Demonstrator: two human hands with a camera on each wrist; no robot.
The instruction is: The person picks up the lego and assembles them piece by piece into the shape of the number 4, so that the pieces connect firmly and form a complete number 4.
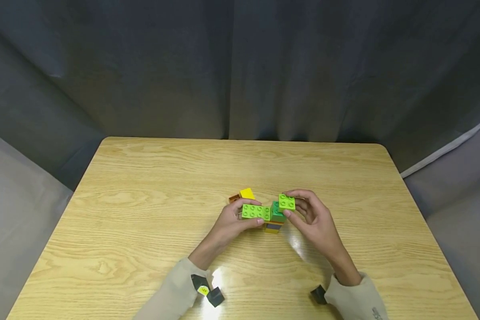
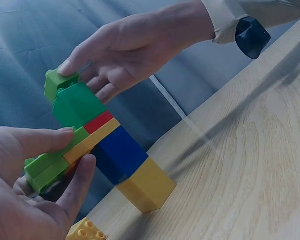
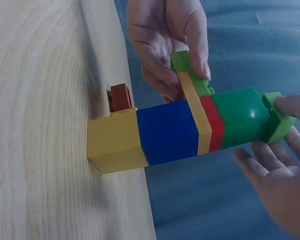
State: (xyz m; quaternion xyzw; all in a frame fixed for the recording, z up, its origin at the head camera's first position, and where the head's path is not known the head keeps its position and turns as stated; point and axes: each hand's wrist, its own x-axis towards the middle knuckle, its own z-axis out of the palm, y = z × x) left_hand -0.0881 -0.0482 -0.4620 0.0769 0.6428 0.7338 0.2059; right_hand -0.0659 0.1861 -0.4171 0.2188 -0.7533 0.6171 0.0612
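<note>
A tower of toy building bricks stands on the table, with a yellow brick point(image 3: 117, 142) at the bottom. Above it come a blue brick point(image 3: 168, 132), a long orange plate point(image 3: 196, 112), a red layer point(image 3: 216, 122) and a dark green brick point(image 3: 242, 117). My left hand point(image 1: 230, 222) grips a long lime brick point(image 1: 256, 212) lying along the plate's part that juts out left. With thumb and fingers, my right hand point(image 1: 318, 224) pinches a small lime brick point(image 1: 286, 202) at the dark green brick's top, set off to one side; some dark green studs show beside it.
Behind the left hand lie a loose yellow brick point(image 1: 247, 193) and a brown brick point(image 1: 234, 198) on the wooden table point(image 1: 144, 178). A dark curtain point(image 1: 164, 71) hangs beyond the far edge. Both wrists carry small black devices.
</note>
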